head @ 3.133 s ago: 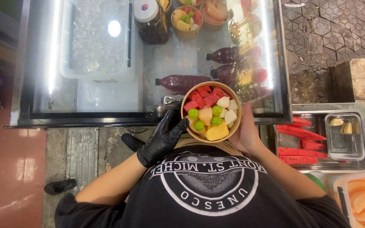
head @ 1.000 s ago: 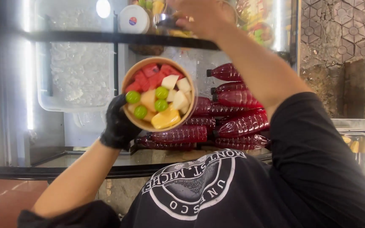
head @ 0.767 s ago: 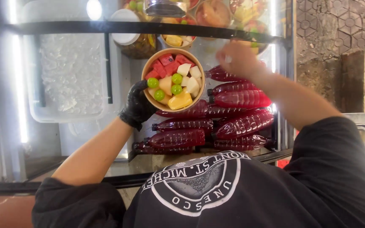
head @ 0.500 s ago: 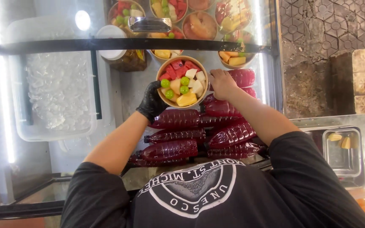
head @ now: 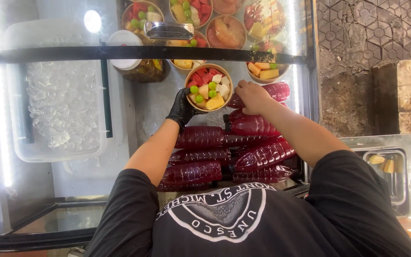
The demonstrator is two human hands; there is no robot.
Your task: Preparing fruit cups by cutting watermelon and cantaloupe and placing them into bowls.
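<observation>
Fruit bowl (head: 208,87): round, tan, filled with red, white, yellow chunks and green balls, sits inside the lit display case just above the stacked red drink bottles (head: 224,147). Left hand (head: 182,108), black glove, grips the bowl's lower-left rim. Right hand (head: 252,96), bare, fingers curled, rests just right of the bowl on a bottle; grip unclear. More fruit bowls (head: 224,28) behind. Ice tub (head: 63,100) at left.

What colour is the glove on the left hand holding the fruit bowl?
Black. The left hand wears it, gripping the fruit bowl; clearest in the head view.
</observation>
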